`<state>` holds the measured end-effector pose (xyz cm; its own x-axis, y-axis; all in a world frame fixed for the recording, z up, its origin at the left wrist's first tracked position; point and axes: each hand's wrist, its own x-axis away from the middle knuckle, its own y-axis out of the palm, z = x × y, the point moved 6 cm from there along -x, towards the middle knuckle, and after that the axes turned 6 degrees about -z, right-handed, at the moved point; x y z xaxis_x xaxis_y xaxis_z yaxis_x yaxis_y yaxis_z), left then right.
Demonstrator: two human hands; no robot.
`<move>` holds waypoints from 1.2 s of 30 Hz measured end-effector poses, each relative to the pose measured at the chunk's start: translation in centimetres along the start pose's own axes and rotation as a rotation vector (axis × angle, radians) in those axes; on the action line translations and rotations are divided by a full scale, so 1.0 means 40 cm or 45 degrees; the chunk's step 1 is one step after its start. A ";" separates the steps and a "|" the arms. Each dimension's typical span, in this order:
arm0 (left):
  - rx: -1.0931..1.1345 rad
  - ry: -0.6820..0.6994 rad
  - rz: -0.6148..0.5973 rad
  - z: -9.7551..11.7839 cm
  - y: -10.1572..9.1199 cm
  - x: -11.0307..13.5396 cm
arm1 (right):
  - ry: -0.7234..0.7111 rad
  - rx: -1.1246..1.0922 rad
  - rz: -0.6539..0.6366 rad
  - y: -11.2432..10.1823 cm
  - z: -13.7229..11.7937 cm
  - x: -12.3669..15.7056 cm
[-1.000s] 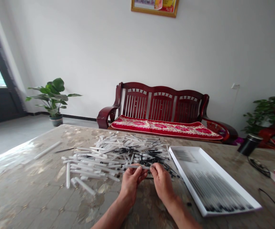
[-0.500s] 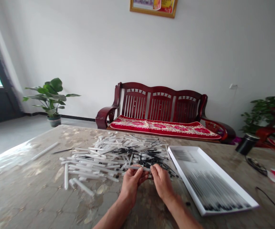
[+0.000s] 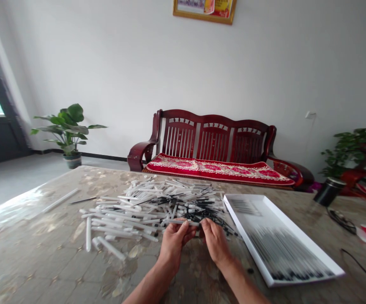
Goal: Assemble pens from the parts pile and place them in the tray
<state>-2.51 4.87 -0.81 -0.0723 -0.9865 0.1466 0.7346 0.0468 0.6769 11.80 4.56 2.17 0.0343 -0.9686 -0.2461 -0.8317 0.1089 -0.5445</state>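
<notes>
L hand: left hand (image 3: pixel 174 244) sits low & centre, grip pressed shut round a whitish pen tube (image 3: pixel 183 221), fingers curled up over it.
R hand: right hand (image 3: pixel 215 244) is just beside the L one, fingertips nearly meeting it. Its grip is pinched tight on the same tube's right end. Can't tell if sth thin & black is in that pinch too, way too small.
pen tube: lies roughly level across both grips, right at the near edge of the pile; can't tell if it's touching the counter.
pile: big heap of pen parts (image 3: pixel 157 202) directly beyond both grips, white tubes mixed w/ thin black refills, all criss-crossed. Black bits are thickest just past the R grip, white ones spread out on the L grip's side.
strays: one long white tube (image 3: pixel 60 200) & a thin dark refill (image 3: pixel 83 200) lie apart from the heap, far out on the L grip's side.
tray: white tray (image 3: pixel 267 207) on the R grip's outer side, near but not touching, w/ rows of dark refills inside (blurry tbh).
counter: glossy marbled counter (image 3: pixel 27 253) carries all of it.
far R: black cup (image 3: pixel 329 192) & a dark cable (image 3: pixel 344 221), out past the tray.
bg: red wooden bench (image 3: pixel 214 139) w/ a red cushion beyond the counter, potted plant (image 3: pixel 69 126) on the floor way off L.
</notes>
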 end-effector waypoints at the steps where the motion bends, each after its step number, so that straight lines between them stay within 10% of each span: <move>1: 0.004 0.002 0.000 -0.001 -0.001 -0.001 | -0.039 0.002 0.005 -0.002 -0.006 0.000; 14: -0.020 0.001 -0.014 -0.001 0.002 0.003 | -0.084 -0.050 0.001 0.005 -0.012 0.001; 29: -0.281 0.291 -0.215 0.045 0.047 0.021 | 0.468 -1.001 -0.311 0.057 0.006 0.014; 36: -0.346 -0.097 -0.327 0.019 0.052 0.028 | 0.362 -1.070 -0.422 0.016 0.031 -0.012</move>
<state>-1.57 4.00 1.31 -0.3193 -0.9459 0.0573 0.8376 -0.2535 0.4839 11.93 5.37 0.96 0.2959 -0.9516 0.0826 -0.9344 -0.2704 0.2317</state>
